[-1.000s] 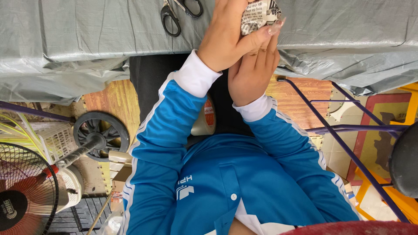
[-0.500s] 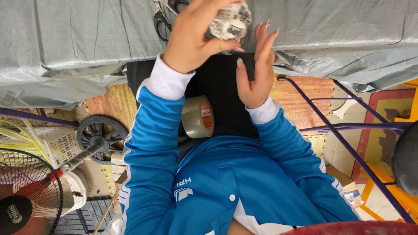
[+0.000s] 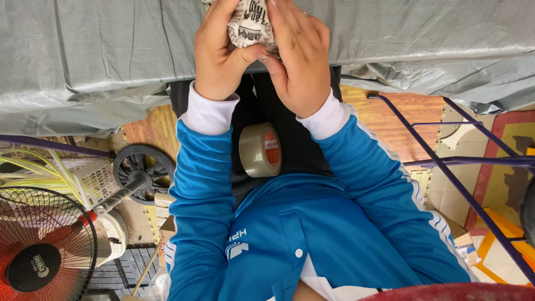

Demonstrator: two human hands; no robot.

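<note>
Both hands up at edge of counter (image 3: 100, 50), w/ a small crumpled bundle (image 3: 249, 25) pinched between them. Bundle: white wrapping w/ black print, wadded tight, sitting just over counter's near edge, top cut off by frame.

Left hand (image 3: 220, 53) closed on bundle's left side, fingers curled over top, thumb pressing in from below — prob. to keep the wad from springing open. Right hand (image 3: 298, 58) clasped against its right side, fingers laid flat along it, thumb tip meeting left thumb under the bundle. Gripped from both sides, so squeezed rather than just carried.

Counter covered by grey plastic sheet, creased, hanging loose over near edge.

Below counter edge, roll of tan packing tape (image 3: 260, 150) w/ red-and-white core label, resting on dark lap, between the two blue sleeves w/ white cuffs; parked within easy reach, not touched by either hand.

Further from counter, lower left: red floor fan (image 3: 39, 251) behind wire guard, black wheel (image 3: 142, 173) on an axle just above it, white basket w/ yellow-green strips beside. Right of lap: purple metal frame (image 3: 446, 167) over wood flooring and cardboard.
</note>
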